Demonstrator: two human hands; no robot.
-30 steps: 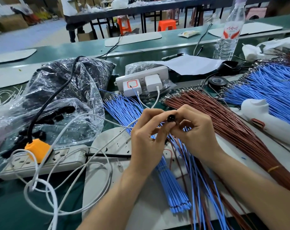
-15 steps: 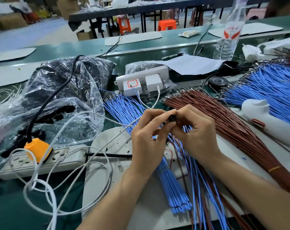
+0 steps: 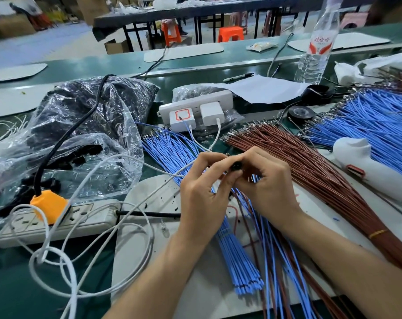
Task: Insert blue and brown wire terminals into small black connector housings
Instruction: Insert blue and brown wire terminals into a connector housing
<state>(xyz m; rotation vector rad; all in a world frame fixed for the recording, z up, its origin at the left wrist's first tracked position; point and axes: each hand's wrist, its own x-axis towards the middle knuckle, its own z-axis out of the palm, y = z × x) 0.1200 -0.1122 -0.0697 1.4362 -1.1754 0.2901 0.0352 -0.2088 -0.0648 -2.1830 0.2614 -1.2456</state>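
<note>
Head view: the left hand [image 3: 202,192] and right hand [image 3: 269,187] meet above the surface [image 3: 209,302], each grip pinched on one small, glossy black housing [image 3: 236,166]; whether a wire is seated I cannot tell. Thick fans of thin blue wires [image 3: 172,153] and brown wires [image 3: 310,171], metal-tipped, lie unused: most work looks left

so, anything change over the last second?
Barely. The left hand and right hand still pinch the black connector housing between their fingertips at the same spot over the loose wires, with only slight finger shifts. Nothing was picked up or let go. The blue wire bundle, brown wire bundle and power strip stayed put.
</note>
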